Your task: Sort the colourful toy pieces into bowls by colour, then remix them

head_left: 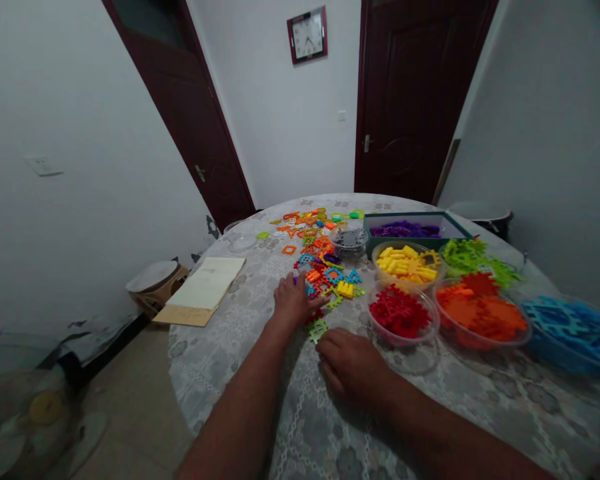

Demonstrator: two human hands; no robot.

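Note:
A loose scatter of small coloured plastic pieces [325, 267] lies across the round table [240, 373], which wears a grey lace cloth. My left hand [293, 301] rests at the near edge of that scatter, fingers curled among the pieces, with a purple piece showing at its fingertips. My right hand [351, 363] lies knuckles up on the cloth just in front of a green piece [318, 329]; its fingers are curled under and hidden. A clear bowl of red pieces [403, 313] sits right of both hands.
Bowls of yellow pieces [407, 263] and orange pieces [480, 313], a heap of green pieces [473, 257], blue pieces [575, 327] and a teal box of purple pieces [410, 230] line the right side. A notebook [205, 287] lies left. Stool and fan stand on the floor.

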